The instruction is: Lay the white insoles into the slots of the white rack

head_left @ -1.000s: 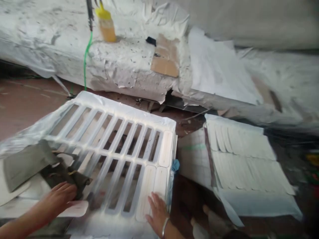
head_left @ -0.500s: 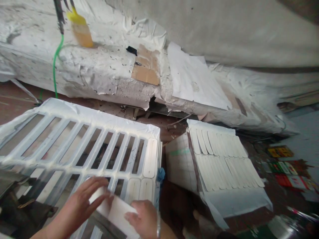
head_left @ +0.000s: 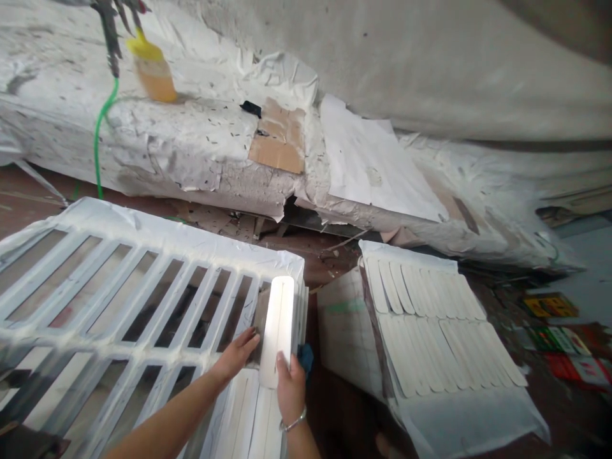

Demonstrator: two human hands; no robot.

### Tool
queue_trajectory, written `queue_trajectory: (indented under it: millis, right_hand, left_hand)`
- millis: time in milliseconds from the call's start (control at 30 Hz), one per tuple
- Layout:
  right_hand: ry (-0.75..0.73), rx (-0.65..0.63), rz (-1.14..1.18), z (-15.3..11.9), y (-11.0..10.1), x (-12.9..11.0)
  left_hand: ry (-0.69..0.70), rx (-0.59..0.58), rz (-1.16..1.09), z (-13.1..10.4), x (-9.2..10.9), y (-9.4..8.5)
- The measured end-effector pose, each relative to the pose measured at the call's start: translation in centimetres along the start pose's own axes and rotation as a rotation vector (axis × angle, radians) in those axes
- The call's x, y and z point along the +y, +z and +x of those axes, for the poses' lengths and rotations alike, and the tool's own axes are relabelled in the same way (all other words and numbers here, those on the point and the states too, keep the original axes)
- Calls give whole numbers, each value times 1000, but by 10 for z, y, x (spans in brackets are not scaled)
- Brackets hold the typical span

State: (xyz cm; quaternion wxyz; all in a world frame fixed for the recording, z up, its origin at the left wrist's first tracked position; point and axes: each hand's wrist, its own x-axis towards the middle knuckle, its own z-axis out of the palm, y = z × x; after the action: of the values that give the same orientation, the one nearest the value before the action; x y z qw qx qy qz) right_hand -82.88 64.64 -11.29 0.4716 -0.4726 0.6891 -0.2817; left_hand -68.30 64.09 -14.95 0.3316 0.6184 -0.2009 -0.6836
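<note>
My right hand (head_left: 291,389), with a bracelet on its wrist, holds the lower end of a white round-cornered slat (head_left: 280,312) between thumb and fingers. A thin line runs along the slat's middle. Just left of it, my left hand (head_left: 239,352) has its fingers closed at a flat grey-brown piece (head_left: 259,312), partly hidden behind the slat. Both hands are over the right side of a white slotted rack (head_left: 167,347). Below them, pale slats (head_left: 241,405) lie side by side on the rack.
At right, a covered stack carries two rows of overlapping pale slats (head_left: 430,319). Behind stands a paper-covered bench (head_left: 191,153) with a yellow-capped bottle (head_left: 153,70), a spray gun (head_left: 109,38) on a green hose (head_left: 99,140), and cardboard (head_left: 278,137).
The white slat has swung upright and moved up and right, over the rack's right edge, with my right hand on it. My left hand has moved right beside it.
</note>
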Motion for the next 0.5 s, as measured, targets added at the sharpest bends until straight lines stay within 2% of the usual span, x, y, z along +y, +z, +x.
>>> queue_trajectory:
  millis: [100,167,233,300,433,500]
  right_hand:
    - [24,16,21,1,1,0]
    - [111,-11,14,-6,2,0]
    - [217,-73,6,-15,2,2]
    - [261,-124,13,-19,1,3]
    - [189,-215,-36,5,2,-7]
    - [88,-198,-124,26,8,-14]
  left_hand:
    - [-106,-61,-73,6,4,-3]
    - [-161,-86,-109,11,9,-1]
    - [-183,-77,-35,19,15,3]
    - [-180,-52,103,29,20,7]
    - [-141,5,242,43,25,6]
    - [-96,41,281,46,25,0]
